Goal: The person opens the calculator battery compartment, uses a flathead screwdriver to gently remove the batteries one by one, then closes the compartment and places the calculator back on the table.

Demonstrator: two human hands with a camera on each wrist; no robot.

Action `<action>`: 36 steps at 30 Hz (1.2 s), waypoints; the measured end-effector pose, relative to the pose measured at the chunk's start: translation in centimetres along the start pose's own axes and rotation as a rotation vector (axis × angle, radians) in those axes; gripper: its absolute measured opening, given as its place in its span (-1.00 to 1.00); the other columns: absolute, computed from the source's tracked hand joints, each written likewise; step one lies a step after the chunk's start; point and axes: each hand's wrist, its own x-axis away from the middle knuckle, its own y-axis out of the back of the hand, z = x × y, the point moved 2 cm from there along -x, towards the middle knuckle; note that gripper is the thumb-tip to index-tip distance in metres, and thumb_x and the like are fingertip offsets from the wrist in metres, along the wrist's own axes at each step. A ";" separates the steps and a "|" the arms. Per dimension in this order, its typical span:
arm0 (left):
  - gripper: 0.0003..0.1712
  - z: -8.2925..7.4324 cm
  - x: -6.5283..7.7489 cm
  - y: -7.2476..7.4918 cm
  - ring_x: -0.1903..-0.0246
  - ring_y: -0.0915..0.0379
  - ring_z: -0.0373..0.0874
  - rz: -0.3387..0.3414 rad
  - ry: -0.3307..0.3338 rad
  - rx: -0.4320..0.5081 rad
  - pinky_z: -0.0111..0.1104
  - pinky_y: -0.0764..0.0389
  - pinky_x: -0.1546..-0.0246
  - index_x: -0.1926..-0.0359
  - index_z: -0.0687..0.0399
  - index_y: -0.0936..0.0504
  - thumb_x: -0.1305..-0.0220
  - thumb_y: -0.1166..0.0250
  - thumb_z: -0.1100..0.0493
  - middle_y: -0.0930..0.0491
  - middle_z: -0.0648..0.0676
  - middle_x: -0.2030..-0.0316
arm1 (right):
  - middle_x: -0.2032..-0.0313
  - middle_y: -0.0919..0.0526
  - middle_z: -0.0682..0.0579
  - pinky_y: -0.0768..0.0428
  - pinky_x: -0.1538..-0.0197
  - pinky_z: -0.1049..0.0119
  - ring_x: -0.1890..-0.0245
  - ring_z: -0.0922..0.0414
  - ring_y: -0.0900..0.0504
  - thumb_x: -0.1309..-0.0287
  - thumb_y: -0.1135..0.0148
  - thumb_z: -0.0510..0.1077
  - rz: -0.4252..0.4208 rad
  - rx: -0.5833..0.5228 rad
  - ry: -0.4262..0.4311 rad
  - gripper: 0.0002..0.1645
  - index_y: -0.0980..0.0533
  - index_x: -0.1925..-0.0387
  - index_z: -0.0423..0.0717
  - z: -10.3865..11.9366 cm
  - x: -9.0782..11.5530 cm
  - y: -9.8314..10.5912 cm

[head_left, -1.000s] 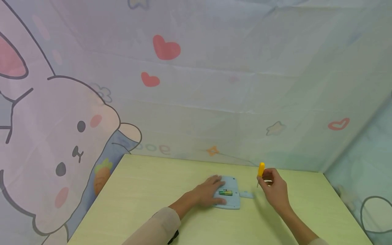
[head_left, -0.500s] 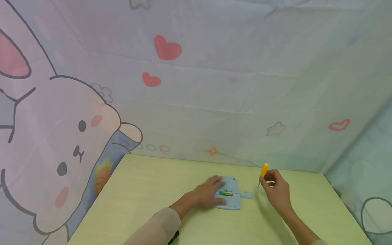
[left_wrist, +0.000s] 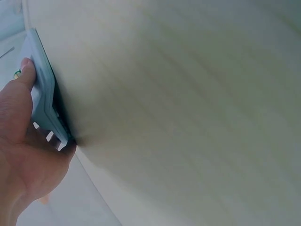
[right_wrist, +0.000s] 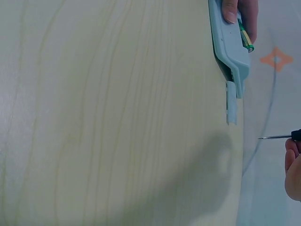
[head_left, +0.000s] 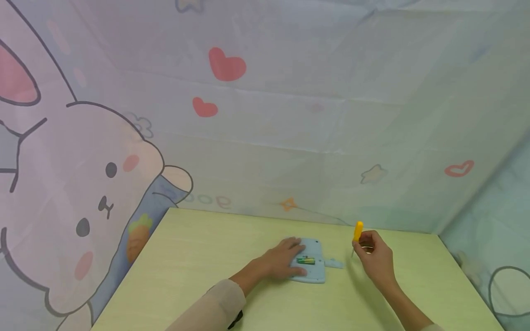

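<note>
A light blue, flat plastic device (head_left: 315, 273) lies back side up on the table, its battery compartment uncovered. Green and yellow batteries (head_left: 306, 260) sit in it. My left hand (head_left: 278, 260) holds the device's left end; in the left wrist view the thumb (left_wrist: 27, 75) lies on its face and other fingers are partly hidden at its end. A small light blue cover (head_left: 333, 263) lies just right of the device. To the right, raised above the table, my right hand (head_left: 377, 259) pinches a yellow-handled screwdriver (head_left: 358, 231), its thin shaft pointing down, apart from the device.
The pale wood-patterned table (head_left: 198, 257) reaches back to a hanging printed cloth (head_left: 290, 115) with a rabbit, hearts and stars. Another patterned cloth (head_left: 505, 220) hangs along the right side.
My right hand has shifted slightly to the right and down with the screwdriver, which now stands more upright than half a second ago. The left hand and device have stayed in place.
</note>
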 end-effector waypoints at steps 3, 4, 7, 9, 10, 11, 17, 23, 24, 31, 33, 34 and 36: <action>-0.04 0.0 -0.1 0.0 -0.65 0.13 -0.06 0.002 -0.006 -0.006 0.03 -0.35 -0.45 -0.67 -0.19 -0.21 -0.44 -0.16 -0.48 -0.04 -0.03 -0.67 | 0.14 -0.74 -0.11 -0.55 0.12 0.66 0.21 0.38 -0.65 -0.35 -0.42 -0.26 0.002 -0.002 -0.002 -0.74 -0.57 0.00 -0.22 -0.2 0.0 0.1; -0.04 0.0 -0.1 0.0 -0.65 0.13 -0.06 0.003 -0.006 -0.005 0.04 -0.35 -0.45 -0.67 -0.19 -0.21 -0.44 -0.17 -0.48 -0.04 -0.03 -0.67 | 0.14 -0.74 -0.12 -0.55 0.12 0.66 0.21 0.38 -0.64 -0.36 -0.42 -0.26 0.004 -0.002 -0.001 -0.74 -0.57 0.00 -0.22 -0.2 0.0 0.1; -0.03 -0.1 -0.1 0.1 -0.65 0.12 -0.05 0.007 -0.006 0.000 0.05 -0.34 -0.45 -0.67 -0.17 -0.21 -0.44 -0.18 -0.47 -0.05 -0.01 -0.66 | 0.14 -0.74 -0.12 -0.55 0.12 0.67 0.21 0.38 -0.64 -0.36 -0.42 -0.26 0.006 0.002 -0.006 -0.74 -0.57 0.00 -0.23 -0.2 0.0 0.1; -0.03 -0.2 -0.1 0.1 -0.65 0.13 -0.04 0.010 -0.005 0.002 0.05 -0.34 -0.45 -0.67 -0.16 -0.21 -0.44 -0.19 -0.46 -0.05 -0.01 -0.66 | 0.14 -0.73 -0.13 -0.55 0.13 0.68 0.21 0.37 -0.64 -0.36 -0.42 -0.25 0.009 0.006 -0.009 -0.73 -0.57 -0.01 -0.24 -0.2 0.0 0.2; -0.04 -0.2 -0.1 0.2 -0.65 0.13 -0.04 0.011 -0.004 0.004 0.05 -0.34 -0.45 -0.67 -0.16 -0.21 -0.44 -0.19 -0.46 -0.05 -0.01 -0.66 | 0.14 -0.73 -0.13 -0.55 0.13 0.68 0.21 0.36 -0.64 -0.36 -0.42 -0.25 0.010 0.008 -0.011 -0.73 -0.57 -0.01 -0.24 -0.2 0.0 0.2; -0.04 -0.2 -0.1 0.2 -0.65 0.13 -0.04 0.012 -0.003 0.004 0.06 -0.34 -0.45 -0.67 -0.16 -0.21 -0.44 -0.20 -0.46 -0.05 -0.01 -0.66 | 0.14 -0.74 -0.13 -0.54 0.13 0.68 0.21 0.36 -0.64 -0.37 -0.42 -0.24 0.010 0.010 -0.013 -0.73 -0.58 -0.01 -0.24 -0.3 0.0 0.2; -0.04 -0.3 -0.1 0.1 -0.65 0.14 -0.06 0.013 0.008 0.007 0.08 -0.36 -0.44 -0.67 -0.18 -0.20 -0.44 -0.20 -0.45 -0.04 -0.02 -0.67 | 0.13 -0.74 -0.12 -0.55 0.14 0.67 0.21 0.34 -0.65 -0.37 -0.43 -0.22 0.014 0.025 -0.021 -0.74 -0.60 0.00 -0.24 -0.5 0.1 0.3; -0.03 -0.3 0.0 0.0 -0.65 0.14 -0.08 0.012 0.015 0.003 0.06 -0.36 -0.44 -0.67 -0.21 -0.19 -0.43 -0.19 -0.47 -0.02 -0.04 -0.67 | 0.14 -0.74 -0.11 -0.56 0.17 0.65 0.22 0.28 -0.65 -0.38 -0.43 -0.19 0.023 0.043 -0.046 -0.74 -0.61 0.01 -0.23 -0.7 0.1 0.3; -0.03 -0.2 0.0 0.0 -0.65 0.14 -0.08 0.013 0.014 0.004 0.05 -0.36 -0.44 -0.67 -0.21 -0.19 -0.43 -0.18 -0.47 -0.02 -0.04 -0.67 | 0.14 -0.74 -0.11 -0.56 0.18 0.65 0.23 0.28 -0.65 -0.38 -0.43 -0.19 0.022 0.046 -0.049 -0.74 -0.62 0.01 -0.23 -0.8 0.1 0.3; -0.04 -0.3 0.1 0.2 -0.66 0.14 -0.07 0.014 0.012 0.007 0.07 -0.36 -0.44 -0.67 -0.19 -0.20 -0.44 -0.19 -0.46 -0.03 -0.02 -0.67 | 0.22 -0.76 -0.12 -0.59 0.23 0.61 0.30 0.31 -0.64 -0.34 -0.46 -0.21 0.023 0.018 -0.059 -0.76 -0.64 0.06 -0.27 -1.3 0.4 0.3; -0.04 -0.3 0.1 0.2 -0.66 0.14 -0.07 0.014 0.011 0.006 0.06 -0.36 -0.44 -0.67 -0.19 -0.19 -0.45 -0.18 -0.46 -0.02 -0.02 -0.67 | 0.24 -0.76 -0.12 -0.60 0.25 0.60 0.31 0.32 -0.64 -0.33 -0.46 -0.23 0.025 0.015 -0.058 -0.77 -0.65 0.07 -0.28 -1.5 0.5 0.4; -0.05 -0.3 0.1 0.2 -0.66 0.14 -0.07 0.013 0.011 0.007 0.06 -0.36 -0.44 -0.67 -0.18 -0.20 -0.45 -0.19 -0.45 -0.02 -0.02 -0.67 | 0.24 -0.76 -0.12 -0.60 0.25 0.60 0.32 0.33 -0.64 -0.33 -0.46 -0.24 0.026 0.017 -0.057 -0.77 -0.65 0.07 -0.28 -1.6 0.5 0.4; -0.05 -0.3 0.1 0.2 -0.66 0.14 -0.07 0.011 0.011 0.006 0.06 -0.36 -0.44 -0.67 -0.18 -0.20 -0.45 -0.19 -0.45 -0.02 -0.03 -0.67 | 0.25 -0.77 -0.13 -0.61 0.26 0.59 0.32 0.33 -0.64 -0.33 -0.46 -0.24 0.029 0.017 -0.057 -0.77 -0.65 0.07 -0.29 -1.8 0.5 0.4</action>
